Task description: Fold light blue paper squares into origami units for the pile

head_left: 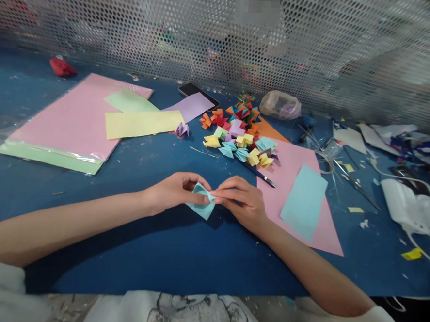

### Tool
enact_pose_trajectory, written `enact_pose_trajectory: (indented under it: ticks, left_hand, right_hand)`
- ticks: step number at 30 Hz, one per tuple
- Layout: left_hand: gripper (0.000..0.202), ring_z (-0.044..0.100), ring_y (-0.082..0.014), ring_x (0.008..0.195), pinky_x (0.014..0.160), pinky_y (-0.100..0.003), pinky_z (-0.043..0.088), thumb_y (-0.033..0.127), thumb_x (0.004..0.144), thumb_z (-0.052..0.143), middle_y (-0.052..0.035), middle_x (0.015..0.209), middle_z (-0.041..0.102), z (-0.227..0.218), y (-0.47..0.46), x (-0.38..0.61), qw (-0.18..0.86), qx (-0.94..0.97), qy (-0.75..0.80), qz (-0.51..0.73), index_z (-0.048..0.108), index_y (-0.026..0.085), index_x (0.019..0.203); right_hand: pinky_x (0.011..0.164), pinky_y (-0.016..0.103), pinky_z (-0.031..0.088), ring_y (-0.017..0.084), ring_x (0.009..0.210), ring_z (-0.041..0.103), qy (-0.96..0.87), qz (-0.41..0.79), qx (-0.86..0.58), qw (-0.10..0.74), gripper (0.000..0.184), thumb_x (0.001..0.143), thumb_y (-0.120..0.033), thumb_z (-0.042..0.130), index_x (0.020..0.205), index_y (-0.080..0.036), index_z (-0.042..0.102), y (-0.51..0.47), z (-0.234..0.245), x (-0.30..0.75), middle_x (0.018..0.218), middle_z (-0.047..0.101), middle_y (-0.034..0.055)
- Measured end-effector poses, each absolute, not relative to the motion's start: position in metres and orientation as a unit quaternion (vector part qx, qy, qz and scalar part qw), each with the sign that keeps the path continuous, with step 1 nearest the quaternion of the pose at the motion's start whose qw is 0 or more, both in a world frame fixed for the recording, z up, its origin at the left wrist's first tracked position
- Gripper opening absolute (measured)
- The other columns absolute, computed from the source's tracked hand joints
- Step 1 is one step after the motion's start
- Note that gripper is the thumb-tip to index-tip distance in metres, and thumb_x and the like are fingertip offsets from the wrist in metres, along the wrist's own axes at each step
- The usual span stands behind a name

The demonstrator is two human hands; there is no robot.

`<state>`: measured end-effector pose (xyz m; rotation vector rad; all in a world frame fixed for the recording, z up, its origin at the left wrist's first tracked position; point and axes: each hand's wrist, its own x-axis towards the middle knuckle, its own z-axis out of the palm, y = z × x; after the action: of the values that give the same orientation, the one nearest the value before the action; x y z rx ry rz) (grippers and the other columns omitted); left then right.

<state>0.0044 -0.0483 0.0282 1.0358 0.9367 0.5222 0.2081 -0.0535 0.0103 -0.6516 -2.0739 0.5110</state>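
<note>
A small light-blue piece of folded paper point(205, 210) is held between both hands above the blue table, near its front edge. My left hand point(178, 192) grips its left side, the thumb lying across the paper. On the right, my right hand point(242, 201) pinches one corner between thumb and fingers. Beyond the hands lies a pile of folded paper pieces point(235, 130) in several colours. A single purple folded piece point(182, 130) sits left of the pile. To the right, a light-blue paper strip point(305, 201) rests on a pink sheet point(332, 236).
Yellow point(140, 124), green and purple paper strips overlap a plastic-wrapped stack of pink sheets point(76, 109) at left. A dark phone point(193, 89) lies behind. A dark pen-like tool point(265, 177) is by the pile. White power strip point(403, 204), cables and scraps are at right; a perforated metal screen point(193, 38) stands behind.
</note>
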Motion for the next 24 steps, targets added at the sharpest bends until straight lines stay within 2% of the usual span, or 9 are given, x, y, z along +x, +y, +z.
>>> enact_pose_trajectory:
  ticks: [5,10,18,24]
  left_hand:
    - [0.022,0.056,-0.0066,0.061,0.061,-0.019,0.044,0.019,0.067,0.076,0.0032,0.068,0.062,0.0279,-0.0499,0.0047,0.746,0.454,0.425,0.239,0.064,0.014,0.085]
    - [0.026,0.057,-0.0073,0.060,0.059,-0.020,0.045,0.019,0.064,0.079,0.0029,0.067,0.062,0.0295,-0.0466,0.0036,0.786,0.391,0.419,0.231,0.063,0.014,0.085]
    - [0.027,0.056,-0.0068,0.059,0.057,-0.018,0.044,0.023,0.063,0.080,0.0031,0.067,0.061,0.0229,-0.0510,0.0046,0.757,0.449,0.404,0.249,0.064,0.015,0.083]
    - [0.030,0.056,-0.0066,0.059,0.055,-0.018,0.043,0.026,0.063,0.081,0.0036,0.068,0.061,0.0280,-0.0509,0.0038,0.776,0.417,0.403,0.248,0.063,0.016,0.085]
  right_hand:
    - [0.066,0.029,0.051,0.013,0.073,0.062,-0.826,0.225,-0.259,0.447,0.016,0.084,-0.021,0.064,0.098,-0.025,0.071,-0.0527,0.0117,0.2077,0.079,0.068,0.0023]
    - [0.068,0.029,0.052,0.013,0.077,0.063,-0.836,0.248,-0.255,0.418,0.020,0.083,-0.029,0.065,0.102,-0.025,0.069,-0.0495,0.0149,0.2106,0.084,0.068,0.0036]
    - [0.069,0.029,0.052,0.013,0.075,0.063,-0.821,0.300,-0.254,0.414,0.016,0.079,-0.032,0.069,0.091,-0.022,0.067,-0.0515,0.0143,0.2059,0.080,0.069,0.0021]
    - [0.070,0.029,0.051,0.013,0.076,0.063,-0.801,0.328,-0.263,0.426,0.019,0.082,-0.032,0.066,0.097,-0.021,0.066,-0.0514,0.0123,0.2063,0.083,0.069,0.0034]
